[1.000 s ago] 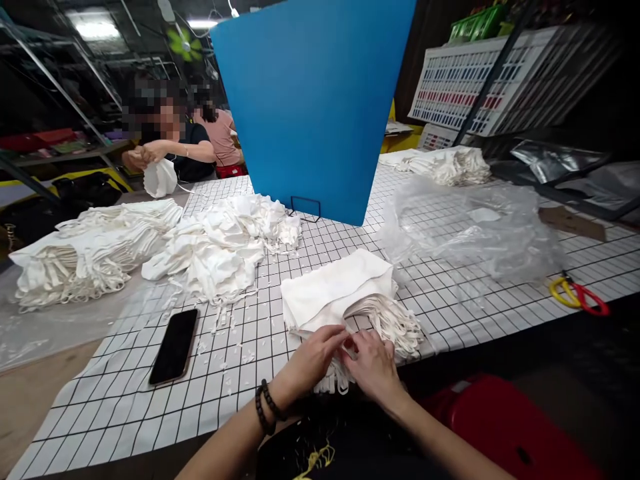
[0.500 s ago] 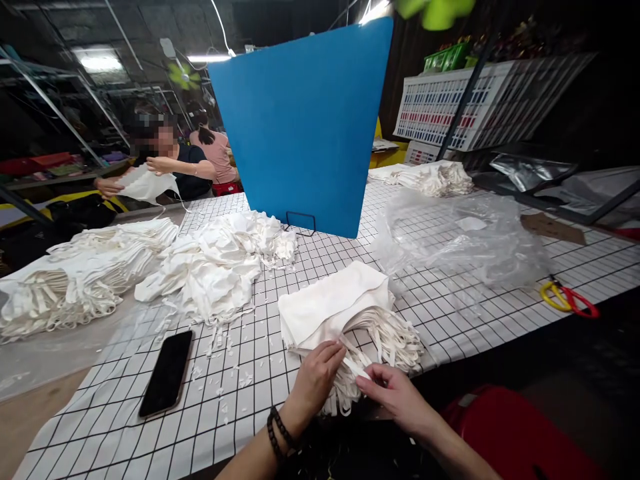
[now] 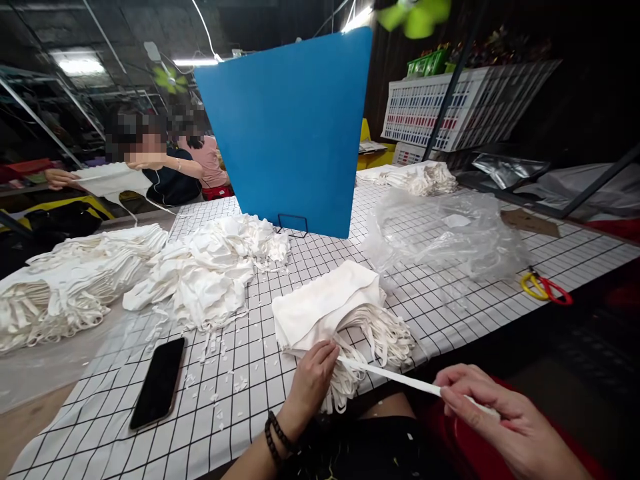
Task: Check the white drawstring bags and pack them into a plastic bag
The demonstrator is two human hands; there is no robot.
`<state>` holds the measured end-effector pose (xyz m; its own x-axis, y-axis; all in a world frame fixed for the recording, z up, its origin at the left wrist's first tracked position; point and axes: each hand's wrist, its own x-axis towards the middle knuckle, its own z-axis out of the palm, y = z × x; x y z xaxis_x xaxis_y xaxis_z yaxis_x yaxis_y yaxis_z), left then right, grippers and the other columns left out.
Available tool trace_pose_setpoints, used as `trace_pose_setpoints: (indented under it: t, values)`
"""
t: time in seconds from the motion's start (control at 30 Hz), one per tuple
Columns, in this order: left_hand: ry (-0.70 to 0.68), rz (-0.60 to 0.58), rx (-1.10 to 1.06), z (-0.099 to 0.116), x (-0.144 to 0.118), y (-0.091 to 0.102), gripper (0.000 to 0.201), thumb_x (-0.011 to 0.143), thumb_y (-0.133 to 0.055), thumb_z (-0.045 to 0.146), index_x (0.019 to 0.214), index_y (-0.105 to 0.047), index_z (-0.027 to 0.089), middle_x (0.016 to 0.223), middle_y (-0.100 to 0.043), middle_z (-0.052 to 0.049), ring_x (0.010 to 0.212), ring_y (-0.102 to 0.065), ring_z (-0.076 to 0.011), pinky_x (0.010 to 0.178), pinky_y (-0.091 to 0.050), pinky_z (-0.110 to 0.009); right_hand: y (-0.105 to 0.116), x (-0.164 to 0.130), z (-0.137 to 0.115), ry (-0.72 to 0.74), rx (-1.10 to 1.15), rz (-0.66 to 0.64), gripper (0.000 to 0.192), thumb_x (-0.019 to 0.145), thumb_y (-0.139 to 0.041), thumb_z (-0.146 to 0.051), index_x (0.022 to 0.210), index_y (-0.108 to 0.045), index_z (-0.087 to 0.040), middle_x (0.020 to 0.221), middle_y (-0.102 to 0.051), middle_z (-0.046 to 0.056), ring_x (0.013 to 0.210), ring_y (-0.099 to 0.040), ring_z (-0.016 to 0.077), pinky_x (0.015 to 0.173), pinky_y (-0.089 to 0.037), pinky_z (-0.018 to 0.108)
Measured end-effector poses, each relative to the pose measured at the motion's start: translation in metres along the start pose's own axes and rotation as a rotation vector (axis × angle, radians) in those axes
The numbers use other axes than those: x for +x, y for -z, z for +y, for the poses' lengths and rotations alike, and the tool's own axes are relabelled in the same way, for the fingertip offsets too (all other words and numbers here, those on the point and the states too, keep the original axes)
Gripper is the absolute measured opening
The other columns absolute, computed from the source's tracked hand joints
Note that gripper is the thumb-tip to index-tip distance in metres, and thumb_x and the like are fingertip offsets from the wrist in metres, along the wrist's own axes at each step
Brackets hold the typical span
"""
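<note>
A stack of folded white fabric garments lies near the table's front edge, its narrow straps bunched at the right and front. My left hand, with dark beads at the wrist, is closed at the stack's front corner, pinching a white strap near its root. The strap runs taut to the right, past the table edge. There my right hand pinches it between thumb and fingers, and a short end sticks out beyond them.
A black phone lies left among white scraps. Behind are loose white garments, another stack and a blue board. Clear plastic and red-yellow scissors are at right. A co-worker holds up white fabric across the table.
My right hand has moved right, away from my left, and the strap is now stretched out between them. My left hand stays at the stack. The co-worker's fabric is spread wider.
</note>
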<state>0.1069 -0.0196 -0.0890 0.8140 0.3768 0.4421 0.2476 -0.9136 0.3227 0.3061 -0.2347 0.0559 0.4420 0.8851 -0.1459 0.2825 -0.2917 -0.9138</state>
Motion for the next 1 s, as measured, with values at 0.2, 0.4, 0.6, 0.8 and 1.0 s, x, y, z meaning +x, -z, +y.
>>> trace_pose_setpoints:
  t: [0.2,0.4,0.6,0.8,1.0]
  values:
    - [-0.001,0.023,-0.030,0.003,0.002,0.001,0.030,0.092,-0.047,0.014,0.120,-0.057,0.017,0.112,-0.065,-0.009,0.112,-0.057,-0.0216,0.094,-0.054,-0.041,-0.011,0.011,-0.002,0.096,0.431,0.081,0.033,0.080,-0.063,-0.036,0.052,-0.058,-0.020,0.111,-0.061,0.007,0.114,-0.050,0.0288,0.100,-0.037,0.043]
    - [-0.018,0.004,-0.095,0.000,0.000,-0.002,0.034,0.091,-0.046,0.010,0.123,-0.055,0.016,0.116,-0.063,-0.010,0.117,-0.053,-0.0228,0.096,-0.052,-0.043,-0.039,0.032,-0.025,0.227,0.784,-0.077,0.027,0.083,-0.058,-0.034,0.061,-0.062,-0.020,0.060,-0.053,0.003,0.062,-0.053,0.0169,0.071,-0.048,0.036]
    - [0.239,-0.053,-0.541,0.017,0.012,0.040,0.038,0.088,-0.057,0.024,0.126,-0.055,0.022,0.130,-0.053,-0.010,0.122,-0.049,-0.0230,0.104,-0.043,-0.043,-0.066,0.063,-0.039,0.100,0.438,-0.286,0.024,0.092,-0.050,-0.037,0.093,-0.062,-0.016,0.079,-0.060,0.004,0.072,-0.051,0.0131,0.068,-0.041,0.027]
    - [0.623,-0.120,-1.361,0.032,0.031,0.074,0.040,0.091,-0.052,0.039,0.123,-0.058,0.016,0.094,-0.067,-0.008,0.090,-0.061,-0.0173,0.086,-0.048,-0.033,-0.089,0.081,-0.036,0.113,0.203,-0.348,0.025,0.096,-0.041,-0.036,0.117,-0.040,-0.022,0.081,-0.058,0.000,0.077,-0.054,0.0136,0.074,-0.044,0.028]
    - [0.731,-0.021,-1.461,0.030,0.031,0.067,0.031,0.085,-0.061,0.040,0.091,-0.070,0.010,0.073,-0.064,-0.005,0.072,-0.058,-0.0142,0.073,-0.047,-0.027,-0.097,0.088,-0.038,0.129,-0.074,-0.398,0.022,0.096,-0.036,-0.031,0.117,-0.035,-0.024,0.083,-0.060,0.000,0.080,-0.058,0.0150,0.079,-0.043,0.031]
